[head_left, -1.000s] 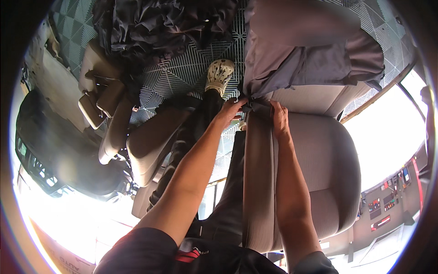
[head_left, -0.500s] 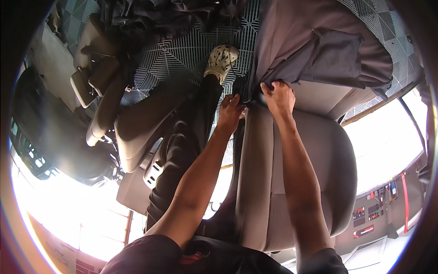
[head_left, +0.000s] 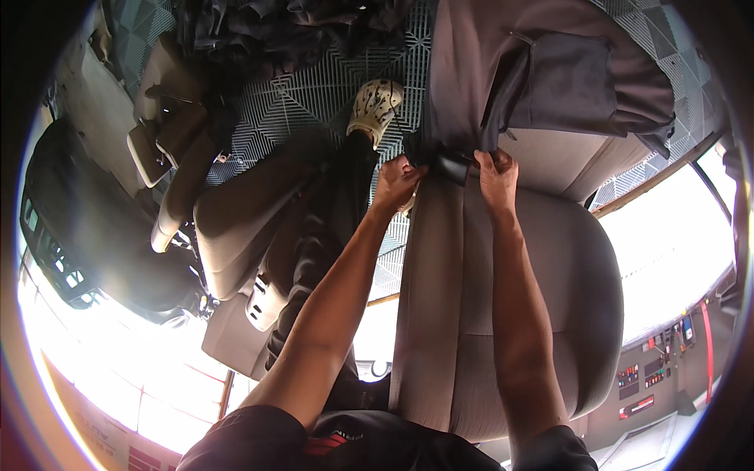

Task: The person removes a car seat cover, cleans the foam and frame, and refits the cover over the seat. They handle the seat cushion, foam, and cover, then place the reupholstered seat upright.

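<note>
A dark fabric seat cover (head_left: pixel 471 71) with a sewn-on pocket (head_left: pixel 572 86) drapes over the far part of a grey-brown car seat (head_left: pixel 542 275). My left hand (head_left: pixel 397 185) is closed at the seat's left edge, pinching the cover's dark edge. To its right, my right hand (head_left: pixel 497 177) grips the same edge with thumb and fingers. Between the hands a shiny dark strip of the cover (head_left: pixel 451 167) is stretched across the seat. The seat's near part is bare. Fingertips of both hands are partly hidden.
Other seat parts (head_left: pixel 236 228) and a large black panel (head_left: pixel 94 228) stand at left. Dark fabric (head_left: pixel 283 39) lies on the ribbed tile floor (head_left: pixel 298 102) at the far side. My shoe (head_left: pixel 375 110) is beside the seat. Tools hang on a wall (head_left: pixel 656 365) at right.
My right hand has shifted slightly right and my left hand a little closer to the seat edge. The cover's edge between them is now spread and pulled nearer across the seat.
</note>
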`<state>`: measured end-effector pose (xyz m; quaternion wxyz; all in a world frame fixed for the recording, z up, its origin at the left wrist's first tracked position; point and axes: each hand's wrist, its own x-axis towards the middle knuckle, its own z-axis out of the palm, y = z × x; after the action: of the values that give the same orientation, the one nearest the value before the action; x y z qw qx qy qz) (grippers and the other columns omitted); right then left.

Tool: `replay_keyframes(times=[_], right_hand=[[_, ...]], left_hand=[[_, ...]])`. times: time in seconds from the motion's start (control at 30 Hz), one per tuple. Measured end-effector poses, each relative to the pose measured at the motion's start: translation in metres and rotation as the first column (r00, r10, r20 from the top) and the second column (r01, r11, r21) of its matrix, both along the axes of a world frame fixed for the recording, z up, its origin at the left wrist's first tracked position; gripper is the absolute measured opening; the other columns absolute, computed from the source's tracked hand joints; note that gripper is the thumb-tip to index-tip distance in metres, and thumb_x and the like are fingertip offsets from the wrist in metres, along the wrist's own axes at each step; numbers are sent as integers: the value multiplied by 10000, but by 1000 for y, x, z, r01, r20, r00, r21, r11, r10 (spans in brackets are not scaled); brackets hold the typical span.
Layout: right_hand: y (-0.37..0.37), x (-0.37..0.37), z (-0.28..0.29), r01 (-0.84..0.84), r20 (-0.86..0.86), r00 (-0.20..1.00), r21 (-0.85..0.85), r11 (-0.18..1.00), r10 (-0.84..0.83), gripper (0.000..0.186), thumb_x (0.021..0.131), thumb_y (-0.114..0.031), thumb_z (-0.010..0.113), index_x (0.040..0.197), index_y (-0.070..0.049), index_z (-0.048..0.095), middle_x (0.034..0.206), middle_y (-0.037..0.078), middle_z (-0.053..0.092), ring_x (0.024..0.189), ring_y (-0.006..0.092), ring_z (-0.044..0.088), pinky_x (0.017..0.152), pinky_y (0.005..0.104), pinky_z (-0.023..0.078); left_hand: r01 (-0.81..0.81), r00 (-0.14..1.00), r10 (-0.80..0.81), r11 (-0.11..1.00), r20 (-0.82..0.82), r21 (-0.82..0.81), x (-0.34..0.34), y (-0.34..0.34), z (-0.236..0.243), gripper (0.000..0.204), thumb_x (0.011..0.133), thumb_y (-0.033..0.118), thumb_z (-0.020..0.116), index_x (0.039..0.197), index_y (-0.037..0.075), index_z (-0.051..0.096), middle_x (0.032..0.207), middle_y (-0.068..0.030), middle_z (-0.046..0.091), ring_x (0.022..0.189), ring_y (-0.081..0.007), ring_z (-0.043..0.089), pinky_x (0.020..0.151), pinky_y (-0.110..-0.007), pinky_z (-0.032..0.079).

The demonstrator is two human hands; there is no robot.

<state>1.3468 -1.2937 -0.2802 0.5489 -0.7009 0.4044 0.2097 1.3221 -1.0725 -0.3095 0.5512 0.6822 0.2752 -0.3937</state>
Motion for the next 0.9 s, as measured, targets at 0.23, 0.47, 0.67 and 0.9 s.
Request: replay_keyframes(times=[0.23,0.47,0.67,0.9], right_hand=[[33,-23,-30,604,-62,764,420,678,-642,193,991,-170,718,840,-68,654,808,-7,603,712,115,553,746,279,450],[44,-7,-13,553,-224,833,338,761,-506,218,986,-281,746,969,-67,704,808,-46,588,723,115,545,726,299,460],[25,0,-10,162,-195,977,422,892,-86,351,929,-245,808,1173,-5,726,1029,9,713,858,113,646,763,270,496],[27,-28,-42,680,-246,718,448,580,-651,202,1001,-116,692,1192,-54,672,1046,16,684,904,134,659,783,326,553]], left_hand=[[-86,993,79,993,-88,-80,0,0,11,355,994,181,710,744,82,478,702,43,430,667,-68,373,590,-296,348],[-124,985,102,978,-138,-166,-7,3,26,213,1031,185,715,855,106,625,798,92,576,715,-17,540,667,-243,468],[-121,988,122,992,99,-16,-15,0,16,285,979,162,799,778,68,620,746,61,563,692,-34,504,611,-250,438],[376,832,-455,883,316,283,-12,15,-11,330,962,225,770,752,56,579,670,-30,574,631,-110,511,577,-344,435]])
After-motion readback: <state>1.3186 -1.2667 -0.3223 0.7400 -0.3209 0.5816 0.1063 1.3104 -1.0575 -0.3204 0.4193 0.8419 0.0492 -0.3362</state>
